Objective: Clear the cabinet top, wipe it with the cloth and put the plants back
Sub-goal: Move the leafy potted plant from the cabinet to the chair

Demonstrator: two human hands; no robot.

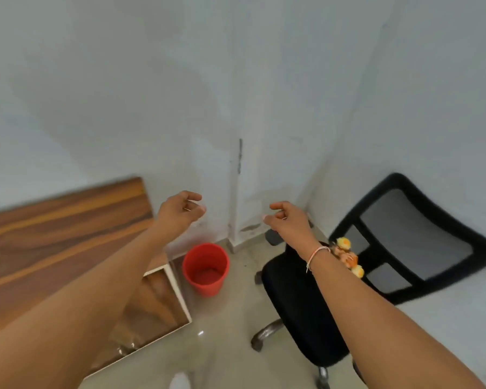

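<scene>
Both arms are stretched out in front, mid-frame, and neither is holding anything. The left hand [181, 210] sits just left of centre with fingers loosely curled and nothing in them; the right hand [285, 220] mirrors it just right of centre, also relaxed and empty, with a thin bracelet [316, 255] on the wrist.

The cabinet top [56, 234] — the wood-grain surface — runs across the lower left of the frame, and the part that shows is bare. No plants and no cloth anywhere in view, so I can't say where they are. A red bucket [205, 269] stands on the floor at bottom centre, just beside the cabinet's corner, and a black office chair [300, 299] sits at lower right with something small and orange-yellow [348, 255] on its seat; too blurry to tell what it is.

My guess is the top is already cleared and the next bit is either fetching the cloth or the plants — hard to call from this alone. Whichever it is, I'd look for the thing first before reaching, since the head is pointed at the wall corner, not the work. If wiping, go in long overlapping passes along the grain toward one edge. If plants, carry each with both hands under the pot.
</scene>
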